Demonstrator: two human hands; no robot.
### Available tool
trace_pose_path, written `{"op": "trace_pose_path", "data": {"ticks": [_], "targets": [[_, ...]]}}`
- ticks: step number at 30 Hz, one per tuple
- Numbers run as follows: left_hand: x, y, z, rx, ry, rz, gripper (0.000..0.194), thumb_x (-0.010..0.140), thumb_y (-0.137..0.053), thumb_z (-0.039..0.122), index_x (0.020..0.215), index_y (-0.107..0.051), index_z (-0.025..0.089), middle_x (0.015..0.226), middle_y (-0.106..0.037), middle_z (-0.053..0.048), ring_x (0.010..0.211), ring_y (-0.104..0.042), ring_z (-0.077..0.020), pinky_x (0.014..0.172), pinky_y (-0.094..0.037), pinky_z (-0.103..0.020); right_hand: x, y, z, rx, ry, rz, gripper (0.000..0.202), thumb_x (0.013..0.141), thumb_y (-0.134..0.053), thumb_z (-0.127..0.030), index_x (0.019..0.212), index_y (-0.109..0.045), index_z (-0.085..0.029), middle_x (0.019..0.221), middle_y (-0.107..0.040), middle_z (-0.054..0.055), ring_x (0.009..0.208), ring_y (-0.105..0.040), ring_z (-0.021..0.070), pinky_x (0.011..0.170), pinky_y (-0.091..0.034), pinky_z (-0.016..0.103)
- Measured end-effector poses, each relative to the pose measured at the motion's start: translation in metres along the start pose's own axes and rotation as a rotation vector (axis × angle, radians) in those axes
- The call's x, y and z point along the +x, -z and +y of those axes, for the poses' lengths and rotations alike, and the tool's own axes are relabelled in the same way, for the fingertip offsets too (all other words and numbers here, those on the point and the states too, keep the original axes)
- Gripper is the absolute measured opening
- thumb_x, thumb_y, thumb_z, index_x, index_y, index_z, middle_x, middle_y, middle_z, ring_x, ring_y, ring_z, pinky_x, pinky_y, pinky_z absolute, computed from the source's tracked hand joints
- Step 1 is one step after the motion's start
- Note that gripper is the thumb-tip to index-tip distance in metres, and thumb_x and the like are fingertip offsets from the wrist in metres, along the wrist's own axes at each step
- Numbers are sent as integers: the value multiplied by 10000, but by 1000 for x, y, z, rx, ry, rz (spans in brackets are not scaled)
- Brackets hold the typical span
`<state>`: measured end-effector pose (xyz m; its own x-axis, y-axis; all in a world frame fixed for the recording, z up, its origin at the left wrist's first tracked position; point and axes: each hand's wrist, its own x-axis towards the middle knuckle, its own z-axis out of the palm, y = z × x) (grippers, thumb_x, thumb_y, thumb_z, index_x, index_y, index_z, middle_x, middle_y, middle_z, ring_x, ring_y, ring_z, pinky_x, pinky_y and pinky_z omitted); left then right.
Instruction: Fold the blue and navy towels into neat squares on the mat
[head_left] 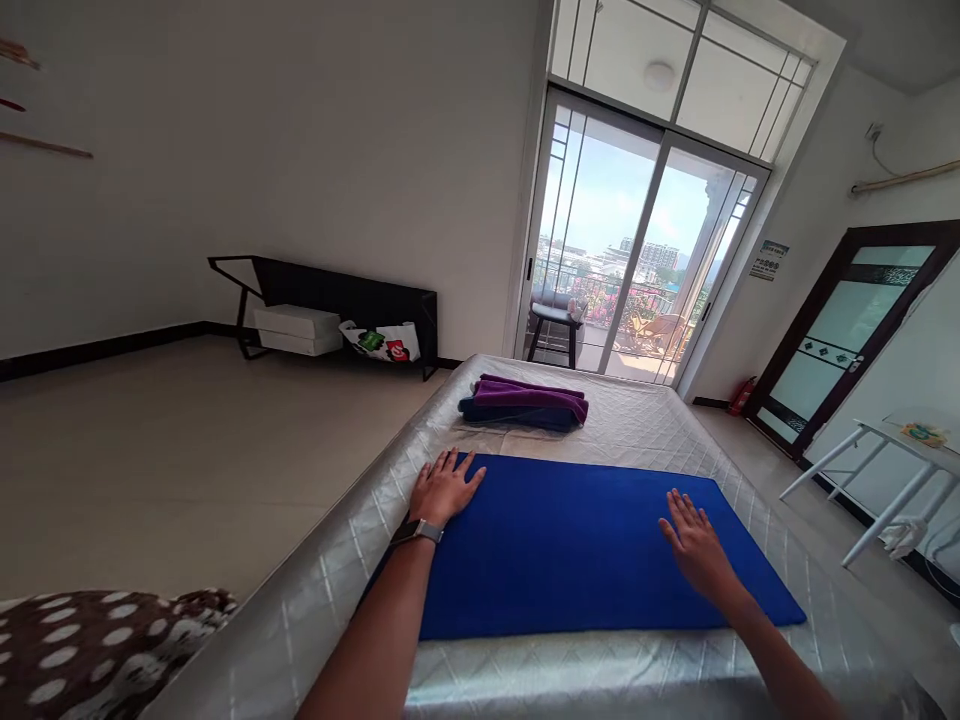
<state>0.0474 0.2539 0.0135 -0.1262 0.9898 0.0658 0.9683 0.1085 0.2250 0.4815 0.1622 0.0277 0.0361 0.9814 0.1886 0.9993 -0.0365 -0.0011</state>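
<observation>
A blue cloth (555, 550), like a towel, lies spread flat across the pale quilted mattress (622, 395). My left hand (444, 487) rests with fingers outstretched at the cloth's far left corner, a watch on its wrist. Over the right part of the cloth is my right hand (697, 545), palm down and fingers extended; whether it presses on the fabric I cannot tell. Neither hand grips anything. Beyond the cloth, a folded purple towel (529, 398) sits on top of folded dark blue cloth (517, 415).
At the lower left is a brown blanket with white dots (82, 650). A black rack (337, 290) with white boxes (296, 330) stands by the wall. Sliding glass doors (622, 240) are at the back; a small table (900, 440) stands on the right.
</observation>
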Motion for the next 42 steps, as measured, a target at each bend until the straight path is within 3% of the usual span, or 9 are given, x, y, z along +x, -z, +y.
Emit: {"op": "trace_pose_path", "data": {"ticks": [3, 6, 10, 15, 24, 29, 32, 34, 42], "targets": [[0, -1, 0, 11, -6, 20, 630, 983, -303, 548, 1535, -387, 256, 1627, -332, -88, 1518, -238, -281, 1226, -174, -501, 6, 6, -66, 134, 254, -100, 681, 1023, -144, -540, 1596, -246, -188, 1649, -233, 41, 1532, -160, 203, 1245, -145, 429], [0, -1, 1, 24, -1, 20, 623, 989, -297, 529, 1533, -391, 240, 1627, -323, -108, 1513, -256, -270, 1224, -178, -491, 20, 11, -124, 209, 345, -224, 732, 1018, -118, -579, 1601, -207, -145, 1658, -184, 57, 1538, -120, 200, 1247, -112, 410], [0, -1, 0, 11, -13, 21, 630, 983, -318, 533, 1535, -387, 239, 1626, -325, -108, 1510, -265, -269, 1220, -188, -482, 48, 9, -144, 206, 304, -333, 712, 1023, -169, -553, 1598, -214, -135, 1661, -182, 63, 1541, -99, 199, 1246, -89, 410], [0, -2, -1, 6, -15, 15, 641, 983, -299, 555, 1539, -379, 246, 1630, -319, -95, 1518, -242, -272, 1224, -176, -490, 78, -3, -83, 131, 167, -303, 639, 1034, -193, -502, 1599, -225, -205, 1666, -198, 23, 1540, -114, 183, 1242, -88, 401], [0, -4, -6, 13, -26, 24, 642, 972, -310, 588, 1535, -385, 289, 1629, -336, -56, 1519, -238, -265, 1223, -186, -482, 89, -19, 100, 26, -230, -182, 655, 1010, -193, -423, 1577, -288, -108, 1636, -277, 119, 1515, -232, 238, 1218, -216, 448], [2, -9, -6, 55, -9, 33, 635, 975, -319, 553, 1538, -383, 266, 1638, -313, -66, 1523, -226, -267, 1229, -172, -467, 88, -16, 126, 23, -255, -192, 685, 1001, -191, -426, 1560, -303, -47, 1624, -294, 147, 1503, -267, 235, 1219, -227, 418], [3, -9, -6, 57, -13, 20, 643, 975, -316, 554, 1543, -371, 259, 1643, -299, -72, 1525, -223, -262, 1229, -175, -461, 87, -11, 109, 9, -254, -161, 673, 1005, -190, -420, 1555, -326, -57, 1625, -288, 145, 1514, -237, 251, 1229, -193, 451], [3, -10, -7, 52, -17, 24, 637, 973, -320, 551, 1541, -374, 270, 1638, -310, -70, 1523, -229, -266, 1227, -177, -474, 82, -8, 80, 1, -200, -101, 654, 1014, -182, -416, 1561, -329, -89, 1629, -288, 131, 1526, -193, 252, 1233, -165, 471], [3, -14, -9, 75, -35, 58, 624, 975, -326, 510, 1544, -371, 258, 1630, -327, -78, 1518, -241, -280, 1222, -182, -495, 20, -3, -101, 181, 357, -139, 722, 1026, -137, -567, 1598, -220, -135, 1659, -205, 78, 1536, -150, 230, 1249, -130, 420]]}}
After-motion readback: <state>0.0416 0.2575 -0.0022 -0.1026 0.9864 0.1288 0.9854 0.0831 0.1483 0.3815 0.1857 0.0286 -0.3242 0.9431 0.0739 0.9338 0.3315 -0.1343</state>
